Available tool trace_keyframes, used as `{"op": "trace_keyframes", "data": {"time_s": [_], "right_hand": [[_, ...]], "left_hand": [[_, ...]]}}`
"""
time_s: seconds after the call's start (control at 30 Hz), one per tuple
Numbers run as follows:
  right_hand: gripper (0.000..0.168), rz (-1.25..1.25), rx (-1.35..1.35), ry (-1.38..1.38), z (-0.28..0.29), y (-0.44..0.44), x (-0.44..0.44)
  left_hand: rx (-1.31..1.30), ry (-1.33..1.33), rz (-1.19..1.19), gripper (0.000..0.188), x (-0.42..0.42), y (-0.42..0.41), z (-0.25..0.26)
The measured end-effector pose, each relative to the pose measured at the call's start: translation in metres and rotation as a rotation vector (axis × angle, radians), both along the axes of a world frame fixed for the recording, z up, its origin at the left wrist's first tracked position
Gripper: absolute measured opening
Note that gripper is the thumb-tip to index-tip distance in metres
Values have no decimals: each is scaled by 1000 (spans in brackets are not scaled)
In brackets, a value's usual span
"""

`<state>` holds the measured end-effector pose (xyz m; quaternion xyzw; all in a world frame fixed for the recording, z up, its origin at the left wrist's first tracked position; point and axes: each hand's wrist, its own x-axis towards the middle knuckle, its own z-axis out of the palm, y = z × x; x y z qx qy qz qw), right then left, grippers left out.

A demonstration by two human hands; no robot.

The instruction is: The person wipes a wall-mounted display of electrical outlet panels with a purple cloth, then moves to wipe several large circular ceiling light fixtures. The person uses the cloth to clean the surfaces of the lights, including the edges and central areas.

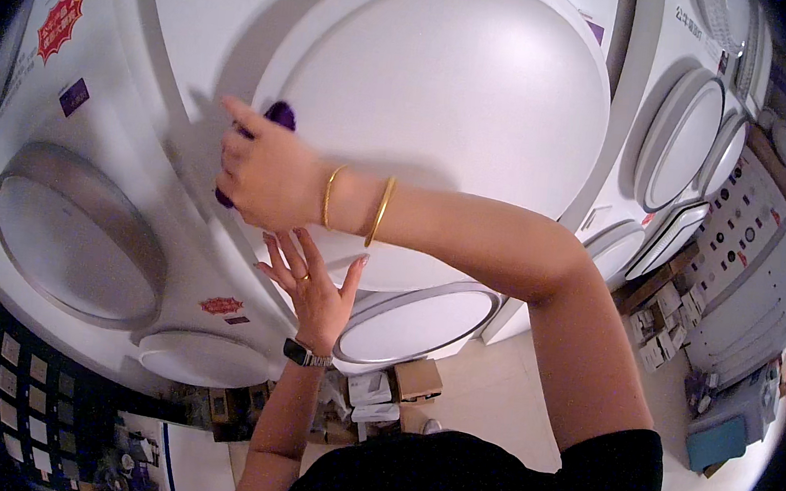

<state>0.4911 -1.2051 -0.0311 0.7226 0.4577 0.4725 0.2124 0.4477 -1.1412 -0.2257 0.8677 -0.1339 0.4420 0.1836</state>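
Observation:
My right hand, with two gold-coloured bangles at the wrist, is curled around a dark purple cloth; parts of the cloth show above and below the fingers. It lies at the left rim of a large round white ceiling light on a white display panel. Just below is my left hand, its fingers spread and nothing seen in it. A ring and a wristwatch are on that hand and wrist. The left fingertips are near the light's lower left edge; whether they touch it I cannot tell.
More round lights hang on the left panel, below and on the right. Cardboard boxes stand on the floor under the display. White boxes and a sample board are at the far right.

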Motion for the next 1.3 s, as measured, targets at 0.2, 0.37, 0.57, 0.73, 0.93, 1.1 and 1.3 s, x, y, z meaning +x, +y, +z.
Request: {"op": "trace_keyframes", "data": {"time_s": [0.2,0.37,0.57,0.73,0.93,1.1,1.3], "right_hand": [[37,-67,369,-25,82,-54,-7],[36,-139,654,37,126,-137,-8],[35,74,1298,148,103,-234,-9],[47,33,1563,43,43,-339,16],[45,-39,1732,81,26,-329,2],[45,-61,1423,61,70,-292,-1],[27,-35,889,97,122,-167,-17]], "left_hand": [[-5,-5,18,106,1,2,0],[-28,-3,-4,108,1,-3,1],[-52,-34,-20,106,0,-4,2],[-43,-55,-21,107,3,-4,-1],[-83,-26,-22,108,3,-5,1],[-92,-38,-57,108,2,-7,3],[-91,-27,-63,107,-1,0,2]]}}
